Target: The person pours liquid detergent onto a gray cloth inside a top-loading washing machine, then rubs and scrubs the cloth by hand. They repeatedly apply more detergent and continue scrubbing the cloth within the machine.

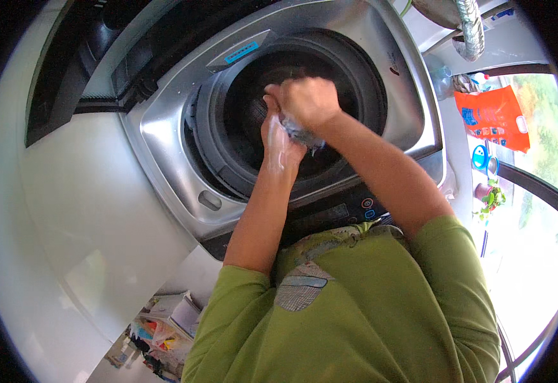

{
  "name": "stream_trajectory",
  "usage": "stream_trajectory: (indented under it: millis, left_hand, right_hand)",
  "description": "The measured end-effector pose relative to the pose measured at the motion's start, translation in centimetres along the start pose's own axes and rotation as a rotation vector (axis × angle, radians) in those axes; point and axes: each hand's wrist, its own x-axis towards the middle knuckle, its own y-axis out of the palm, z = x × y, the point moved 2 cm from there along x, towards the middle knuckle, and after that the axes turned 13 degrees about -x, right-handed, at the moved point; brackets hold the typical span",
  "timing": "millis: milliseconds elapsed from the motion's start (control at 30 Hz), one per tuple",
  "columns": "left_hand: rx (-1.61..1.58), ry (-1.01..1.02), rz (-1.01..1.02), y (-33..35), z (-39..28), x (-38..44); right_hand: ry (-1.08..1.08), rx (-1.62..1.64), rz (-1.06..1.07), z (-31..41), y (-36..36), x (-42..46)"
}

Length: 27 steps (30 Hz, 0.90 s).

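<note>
A small, wet greyish cloth is bunched between my two hands, over the opening of a top-loading washing machine. My right hand is curled into a fist on the cloth and slightly blurred. Just beneath and to its left, my left hand grips the other side of the cloth, with its fingertips partly covered. White suds coat the left hand and wrist. Below both hands is the dark drum; its contents are too dim to make out.
The machine's raised dark lid stands at upper left. Its control panel runs along the front edge, against my body. A white surface lies left. On the right are an orange bag, a potted plant and a foil-covered hose.
</note>
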Motion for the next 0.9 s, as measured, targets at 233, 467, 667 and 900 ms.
stream_trajectory:
  millis: [233, 467, 667, 900]
  left_hand:
    - [-0.175, -0.519, 0.603, -3.6, -3.1, 1.9]
    - [-0.159, -0.154, -0.142, -3.0, -2.1, 1.5]
    - [-0.080, -0.049, -0.114, 0.8, 0.3, -0.8]
    - [-1.266, -0.625, 0.350, -7.9, -1.4, 3.9]
  right_hand:
    - [-0.320, -0.146, -0.683, 2.9, 4.3, -3.7]
    - [-0.159, 0.024, -0.921, 4.2, 5.1, -4.1]
    - [0.018, -0.005, -0.435, 1.3, 1.8, 0.8]
    - [-0.144, -0.100, -0.758, 3.0, 4.5, -0.8]
